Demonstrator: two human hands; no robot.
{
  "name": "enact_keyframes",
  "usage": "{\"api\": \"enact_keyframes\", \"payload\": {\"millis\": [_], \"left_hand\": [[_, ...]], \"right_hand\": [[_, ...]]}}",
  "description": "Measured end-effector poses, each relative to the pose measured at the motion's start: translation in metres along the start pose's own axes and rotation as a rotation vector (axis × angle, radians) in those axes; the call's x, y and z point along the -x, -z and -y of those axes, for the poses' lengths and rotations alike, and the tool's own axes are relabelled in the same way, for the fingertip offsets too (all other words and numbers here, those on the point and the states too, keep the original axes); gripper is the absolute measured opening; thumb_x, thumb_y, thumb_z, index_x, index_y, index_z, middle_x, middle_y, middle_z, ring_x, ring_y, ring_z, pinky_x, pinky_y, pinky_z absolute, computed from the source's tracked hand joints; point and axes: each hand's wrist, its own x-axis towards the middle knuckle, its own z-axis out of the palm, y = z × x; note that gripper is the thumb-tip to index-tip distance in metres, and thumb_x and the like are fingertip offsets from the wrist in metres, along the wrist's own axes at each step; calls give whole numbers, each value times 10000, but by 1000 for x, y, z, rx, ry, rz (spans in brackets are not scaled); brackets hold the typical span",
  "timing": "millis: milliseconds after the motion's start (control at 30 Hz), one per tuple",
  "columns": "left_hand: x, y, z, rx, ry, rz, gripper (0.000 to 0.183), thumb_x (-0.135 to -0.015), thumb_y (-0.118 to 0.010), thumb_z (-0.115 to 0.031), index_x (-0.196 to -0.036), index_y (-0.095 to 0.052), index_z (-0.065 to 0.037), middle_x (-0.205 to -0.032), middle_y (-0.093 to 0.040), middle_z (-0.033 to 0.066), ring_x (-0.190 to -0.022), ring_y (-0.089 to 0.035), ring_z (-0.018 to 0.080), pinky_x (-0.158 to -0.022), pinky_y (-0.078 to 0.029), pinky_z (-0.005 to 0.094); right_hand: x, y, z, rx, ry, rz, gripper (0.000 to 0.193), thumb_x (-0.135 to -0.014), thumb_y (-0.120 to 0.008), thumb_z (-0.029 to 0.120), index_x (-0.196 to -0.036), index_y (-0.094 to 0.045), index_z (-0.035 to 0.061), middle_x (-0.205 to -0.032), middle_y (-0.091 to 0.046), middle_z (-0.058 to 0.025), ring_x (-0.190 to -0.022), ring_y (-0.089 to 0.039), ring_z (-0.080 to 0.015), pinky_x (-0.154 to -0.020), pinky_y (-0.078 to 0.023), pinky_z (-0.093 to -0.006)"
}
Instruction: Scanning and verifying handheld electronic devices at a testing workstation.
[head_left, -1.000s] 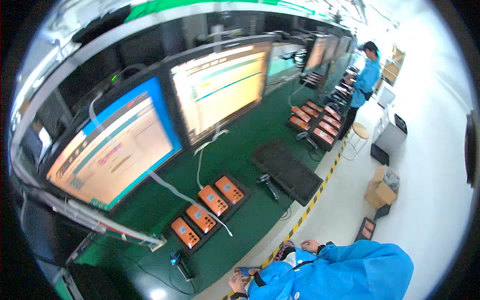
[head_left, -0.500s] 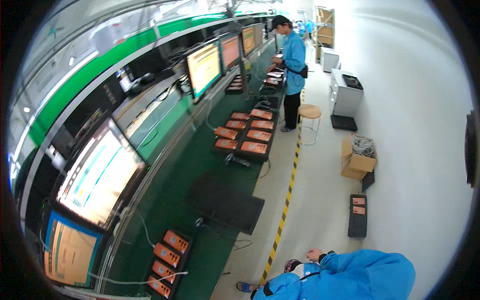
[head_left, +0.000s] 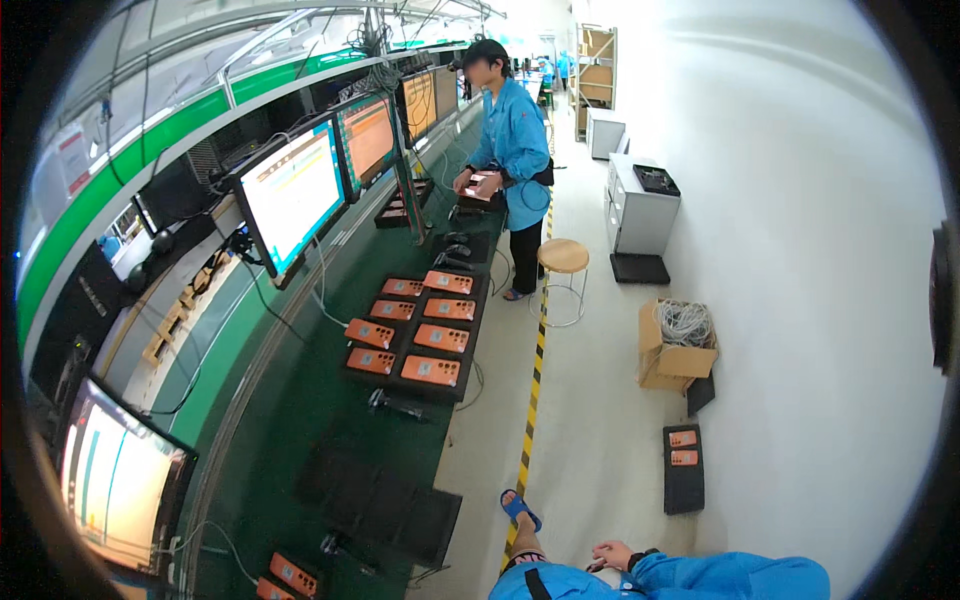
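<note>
My right hand [head_left: 612, 555] is in front of my body at the lower edge, a dark band at its wrist. Its fingers are loosely bent and partly apart, and I see nothing held in them. My left hand is out of sight; only blue sleeve shows on that side. On the green bench to my left, orange phones [head_left: 440, 338] lie face down in black trays [head_left: 396, 352]. More orange phones [head_left: 293, 574] are at the near end of the bench. A bare black mat [head_left: 385, 505] lies between these groups.
Monitors [head_left: 292, 195] line the bench. A co-worker in blue [head_left: 515, 140] stands at it holding a phone. Along the aisle are a round stool [head_left: 563, 256], a white cabinet [head_left: 640, 215], a carton of cables [head_left: 665, 370] and a black floor tray [head_left: 684, 492]. Striped tape [head_left: 530, 420] marks the floor.
My view has shifted forward along the bench and turned somewhat left. The near phones have slid toward the lower edge. My blue-sandalled foot now shows farther forward, and the co-worker appears closer.
</note>
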Motion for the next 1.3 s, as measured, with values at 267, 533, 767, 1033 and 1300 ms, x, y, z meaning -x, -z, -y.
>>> {"api": "enact_keyframes", "payload": {"millis": [267, 533, 767, 1033, 1300], "left_hand": [[-114, -59, -128, -40, -75, 68, 213, -851, -550, -201, -989, -592, -45, -729, -631, 113, -624, -603, 203, -518, -473, 324], [-185, -116, -266, -38, -166, 123, 202, -844, -556, -196, -968, -595, -42, -720, -631, 117, -618, -605, 207, -517, -473, 333], [-217, -149, -296, 7, -85, -38, 192, -839, -561, -191, -950, -597, -39, -713, -631, 121, -613, -608, 210, -516, -473, 341], [-173, -187, -282, 208, 139, -408, 181, -832, -567, -186, -929, -600, -36, -704, -631, 125, -607, -610, 214, -515, -474, 351], [-120, -236, -264, 421, 336, -686, 171, -826, -572, -180, -908, -603, -33, -695, -631, 129, -601, -612, 218, -514, -474, 361]], "right_hand": [[-31, 92, 89, 52, -125, -266, 295, -858, -593, 221, -1084, -567, 32, -920, -662, -99, -707, -638, -193, -564, -517, -309], [-83, 108, 237, -86, 5, -288, 250, -878, -574, 191, -1058, -566, 18, -916, -643, -103, -745, -618, -188, -646, -521, -311], [-192, 146, 301, 137, 182, -254, 219, -812, -628, 165, -957, -646, 1, -775, -668, -97, -640, -627, -168, -609, -509, -276], [-278, 225, 440, 147, 6, -51, 250, -844, -588, 223, -1035, -574, 61, -865, -644, -100, -666, -613, -188, -526, -490, -317], [-346, 244, 543, 482, -27, 4, 208, -847, -569, 182, -1005, -563, 47, -844, -641, -108, -638, -614, -205, -502, -485, -323]]}}
